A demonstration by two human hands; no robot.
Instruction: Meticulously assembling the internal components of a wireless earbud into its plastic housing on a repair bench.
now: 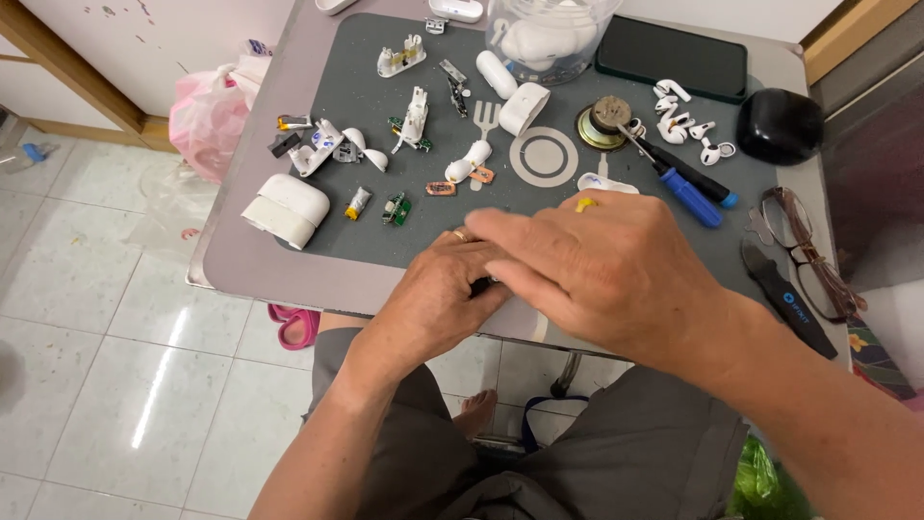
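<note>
My left hand (435, 294) rests at the near edge of the grey work mat (385, 106), fingers curled around a small dark object that is mostly hidden. My right hand (602, 265) lies across it from the right, fingers flat over the left hand's fingers, touching the same spot. What the small dark object is cannot be made out. Scattered over the mat beyond both hands are taken-apart white earbud pieces (469, 160), small green circuit boards (396, 208) and a white charging case (285, 209).
A blue-handled screwdriver (690, 195) and a round metal part (603, 123) lie at the right. A black phone (671, 58), a clear tub of white parts (549, 34), a black pouch (779, 125), glasses (807, 252) and a black pry tool (786, 299) sit around. Tiled floor lies left.
</note>
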